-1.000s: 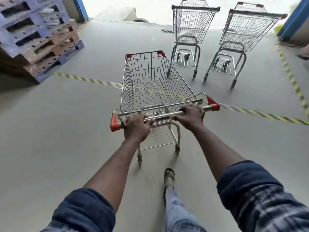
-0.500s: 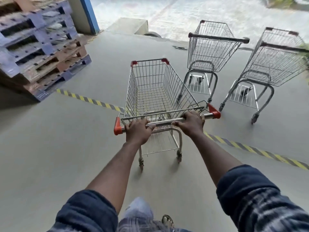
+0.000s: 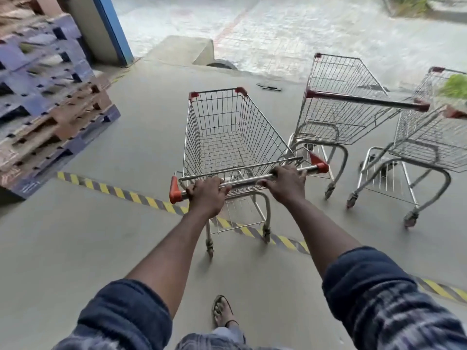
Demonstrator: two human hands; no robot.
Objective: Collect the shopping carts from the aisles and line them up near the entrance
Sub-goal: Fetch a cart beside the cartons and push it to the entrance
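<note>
A wire shopping cart point(image 3: 227, 132) with orange handle ends stands in front of me, its wheels astride a yellow-black floor stripe point(image 3: 131, 195). My left hand point(image 3: 206, 192) grips the left part of its handle bar. My right hand point(image 3: 286, 183) grips the right part. To the right stand two parked carts side by side: a nearer one point(image 3: 338, 102) with a dark handle, close to my cart's right side, and a further one point(image 3: 429, 142) at the frame's right edge.
A stack of blue and brown pallets point(image 3: 48, 97) fills the left. A blue door post point(image 3: 113, 29) and a concrete ramp block point(image 3: 182, 49) mark the opening onto a paved yard ahead. My sandalled foot point(image 3: 222, 311) is on the grey floor.
My cart has rolled forward over the striped line and drawn up to the left of the two parked carts, which now appear nearer and further right. Both hands kept their grip.
</note>
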